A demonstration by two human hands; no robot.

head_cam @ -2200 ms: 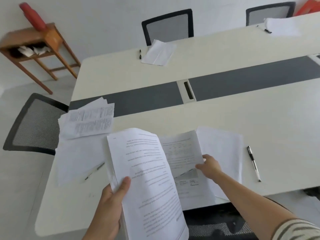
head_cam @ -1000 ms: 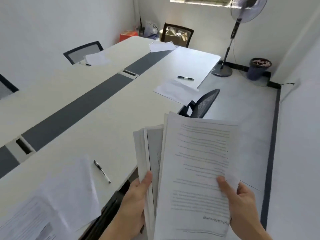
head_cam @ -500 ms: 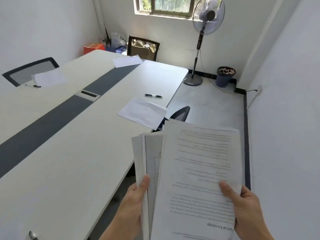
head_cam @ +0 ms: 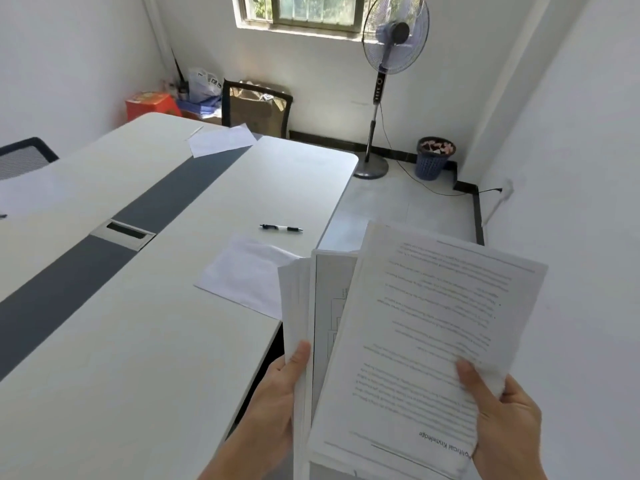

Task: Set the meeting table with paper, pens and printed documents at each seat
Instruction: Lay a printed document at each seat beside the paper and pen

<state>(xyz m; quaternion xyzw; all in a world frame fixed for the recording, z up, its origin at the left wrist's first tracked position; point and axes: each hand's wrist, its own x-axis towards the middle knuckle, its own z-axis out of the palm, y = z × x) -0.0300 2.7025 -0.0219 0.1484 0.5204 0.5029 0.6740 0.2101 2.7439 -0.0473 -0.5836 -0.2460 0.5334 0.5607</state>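
White printed pages fill the lower right of the head view, held in the air beyond the near edge of the counter (head_cam: 131, 358) and not touching it. The left hand (head_cam: 277, 396) grips a stack of printed documents (head_cam: 299, 299) by its lower edge, thumb laid on the front face, the other fingers hidden behind the sheets. The right hand (head_cam: 507, 424) grips a separate printed document (head_cam: 426, 327), fanned out in front of and to the right of the stack; its thumb presses the front of the page, the remaining fingers closed out of sight beneath. The text on this document runs upside down to the viewer, its heading at the lower edge. On the counter, at the seat just ahead of the hands, lie sheets of blank paper (head_cam: 246, 275), partly covered in view by the held stack, with a pen (head_cam: 281, 229) lying apart from them, farther along the counter. A grey strip (head_cam: 173, 199) runs down the middle of the counter and carries a cable hatch (head_cam: 123, 233). A second set of paper (head_cam: 221, 140) rests at the far end, before a chair (head_cam: 256, 105). On the floor beyond stand a pedestal fan (head_cam: 394, 32) and a waste basket (head_cam: 434, 157), below a window (head_cam: 301, 10).
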